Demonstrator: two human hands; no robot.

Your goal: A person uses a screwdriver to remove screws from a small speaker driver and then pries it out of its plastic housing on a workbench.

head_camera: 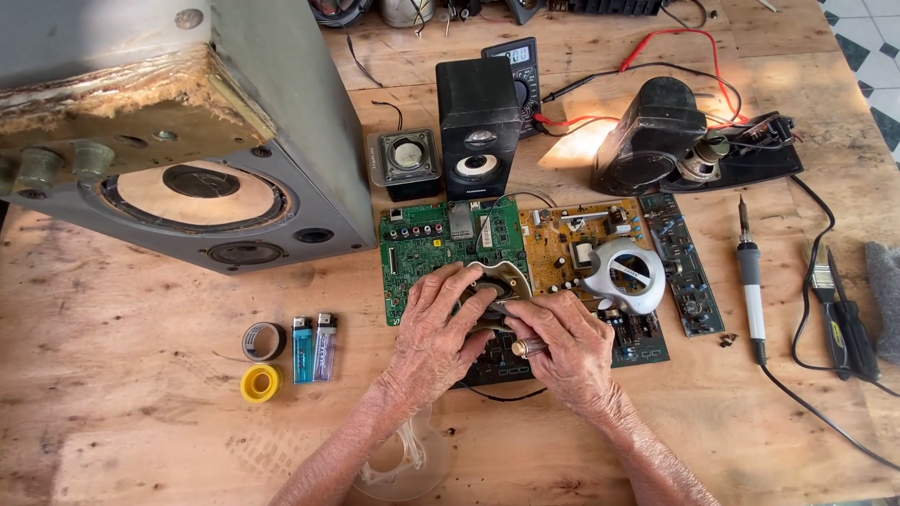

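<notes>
Both hands grip a small speaker frame [502, 286] over the green circuit board [427, 258]: left hand [433, 328] steadying at nine o'clock, right hand [562, 342] pinching a small metal piece [528, 348], needing a careful fit.

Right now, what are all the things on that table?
Big speaker: 1, grey, far left.
Small speakers: 2 upright, black, top middle; one more tipped over, right.
Meter: 1, dark, behind the speakers.
Circuit boards: several, green and yellow, centre.
Soldering iron: 1, white, right.
Lighters: 2, blue and clear, left.
Tape rolls: 2, grey and yellow, left.
Table: 1, wooden.
Hands: left and right, both holding a small speaker part, centre.
</notes>
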